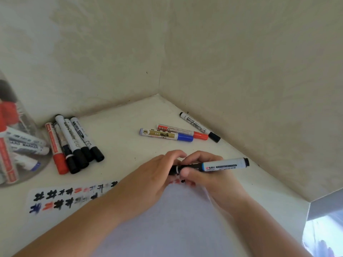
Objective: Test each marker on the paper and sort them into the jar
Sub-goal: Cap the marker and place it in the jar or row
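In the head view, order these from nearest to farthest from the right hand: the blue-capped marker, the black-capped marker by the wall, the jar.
From the right hand:
1. Blue-capped marker, lying just beyond the hands, toward the corner.
2. Black-capped marker by the wall, farther back on the right.
3. Jar, far left at the picture's edge.

There is a single view, from a wide-angle camera worn on the person's head, looking forward and down into a corner where two pale walls (241, 62) meet a white table (120, 127). It sits close — both forearms enter from the bottom edge and the hands meet near the frame's centre. The wide lens bends straight edges, and a jar (16, 141) is cut off at the left border.
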The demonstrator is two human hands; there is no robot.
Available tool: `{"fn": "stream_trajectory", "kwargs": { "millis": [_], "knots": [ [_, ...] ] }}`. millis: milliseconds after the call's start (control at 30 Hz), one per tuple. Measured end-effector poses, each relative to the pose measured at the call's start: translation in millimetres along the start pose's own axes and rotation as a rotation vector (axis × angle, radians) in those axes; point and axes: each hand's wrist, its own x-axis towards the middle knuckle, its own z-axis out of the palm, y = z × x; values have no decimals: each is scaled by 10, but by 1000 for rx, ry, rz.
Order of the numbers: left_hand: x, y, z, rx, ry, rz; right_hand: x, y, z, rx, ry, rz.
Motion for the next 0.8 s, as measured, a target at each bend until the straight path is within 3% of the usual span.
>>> {"fn": "stream_trajectory", "kwargs": {
  "millis": [133,267,467,633,733,800],
  "knots": [
    [12,-28,-150,84,76,-37,7,-70,-43,22,20,-11],
    [-7,37,-160,323,-54,17,40,-46,74,79,68,37],
    [33,114,-210,242,74,26,211,-111,240,248,196,83],
    [-12,17,-289,224,115,-101,425,-120,345,58,162,187],
    [26,-3,-475,341,235,-139,626,-206,330,-183,79,273],
    [24,-51,-627,461,367,-201,742,-234,293,-288,126,254]
  ]
}}
